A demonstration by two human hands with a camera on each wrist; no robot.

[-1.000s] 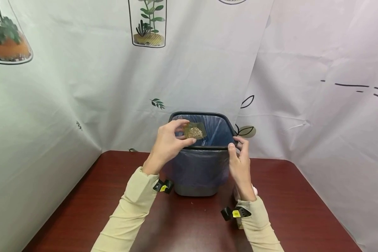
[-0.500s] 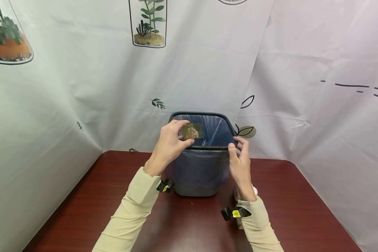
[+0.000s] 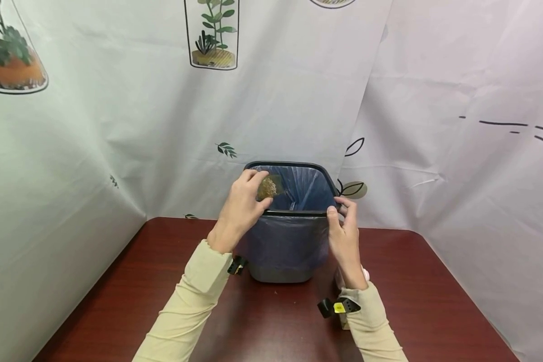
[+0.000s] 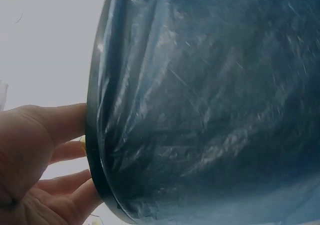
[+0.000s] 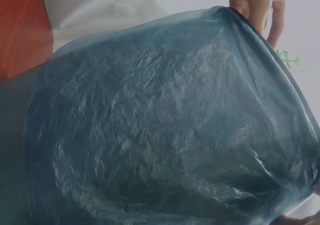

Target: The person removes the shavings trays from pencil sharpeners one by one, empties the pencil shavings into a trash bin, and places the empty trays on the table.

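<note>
In the head view, a grey trash bin [image 3: 280, 276] with a dark rim and a translucent bluish bag [image 3: 289, 241] folded over it stands upright on the table. My left hand [image 3: 240, 203] is at the bin's left side of the opening, pinching a small see-through yellowish piece [image 3: 269, 186] with a clump of tan grains on it. Whether that piece is a packet or a shallow dish, I cannot tell. At the near right corner, my right hand [image 3: 345, 231] grips the rim between thumb and fingers. The left wrist view shows my left hand [image 4: 45, 155] partly behind the rim.
The reddish-brown table [image 3: 163, 271] has small specks in front of the bin. Behind my right wrist, a pale object [image 3: 345, 323] is mostly hidden. A white printed cloth [image 3: 289, 100] hangs close behind the bin and along both sides.
My left hand has shifted slightly left, carrying the yellowish piece with it, and more of that piece is now behind my fingers. My right hand stays on the rim.
</note>
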